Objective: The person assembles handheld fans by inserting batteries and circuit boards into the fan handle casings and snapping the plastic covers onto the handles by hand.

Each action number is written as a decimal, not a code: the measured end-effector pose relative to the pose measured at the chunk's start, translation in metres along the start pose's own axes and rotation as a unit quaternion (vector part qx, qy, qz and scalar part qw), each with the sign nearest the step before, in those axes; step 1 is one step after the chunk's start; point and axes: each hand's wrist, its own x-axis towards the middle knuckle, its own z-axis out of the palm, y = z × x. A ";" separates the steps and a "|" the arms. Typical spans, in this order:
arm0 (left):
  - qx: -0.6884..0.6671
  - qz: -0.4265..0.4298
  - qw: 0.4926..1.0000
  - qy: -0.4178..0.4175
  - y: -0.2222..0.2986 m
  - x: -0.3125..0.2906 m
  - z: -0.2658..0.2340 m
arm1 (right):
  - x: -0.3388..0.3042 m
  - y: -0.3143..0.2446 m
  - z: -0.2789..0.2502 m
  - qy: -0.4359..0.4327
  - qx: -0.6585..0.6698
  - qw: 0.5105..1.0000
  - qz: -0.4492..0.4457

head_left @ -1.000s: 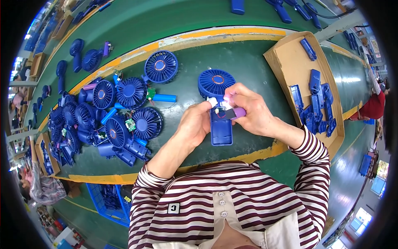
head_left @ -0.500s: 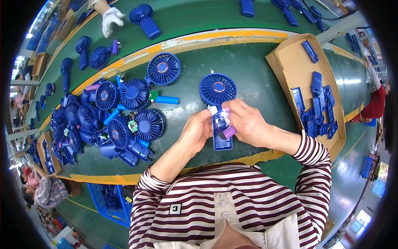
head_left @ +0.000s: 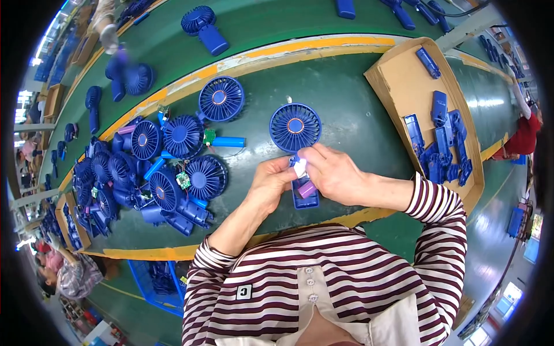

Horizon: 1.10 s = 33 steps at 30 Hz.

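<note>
A blue handheld fan [head_left: 295,127] lies on the green bench before me, its round grille pointing away and its handle toward me. The handle is opened up, and a purple battery cell [head_left: 307,188] lies across it. My left hand [head_left: 271,183] is closed at the handle's upper left side, thumb and fingers pinched on it. My right hand [head_left: 336,176] is closed too, its fingertips pinched just below the grille. A small white piece [head_left: 300,167] shows between the two sets of fingertips; which hand grips it is hard to tell. The fingers hide the joint beneath.
Left of me is a heap of blue fan parts [head_left: 164,187] with circuit boards and battery cells. A cardboard box [head_left: 392,81] of blue handle shells stands at the right. Beyond the bench runs a green belt [head_left: 271,29] carrying fans. A co-worker's gloved hand [head_left: 108,37] is at far left.
My fingertips have come closer together, and the white piece sits lower between them. The purple cell has shifted slightly left. The co-worker's gloved hand moved left along the belt, to the parts there.
</note>
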 end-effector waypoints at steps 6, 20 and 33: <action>-0.004 0.015 1.000 -0.011 0.002 -0.001 0.004 | -0.001 0.002 0.000 0.002 -0.001 1.000 -0.011; -0.012 -0.004 1.000 -0.006 0.002 -0.003 0.001 | -0.001 0.002 0.004 0.012 0.035 0.999 0.009; 0.019 -0.005 1.000 -0.003 0.000 -0.003 0.000 | -0.001 0.002 0.007 0.058 0.030 0.998 -0.023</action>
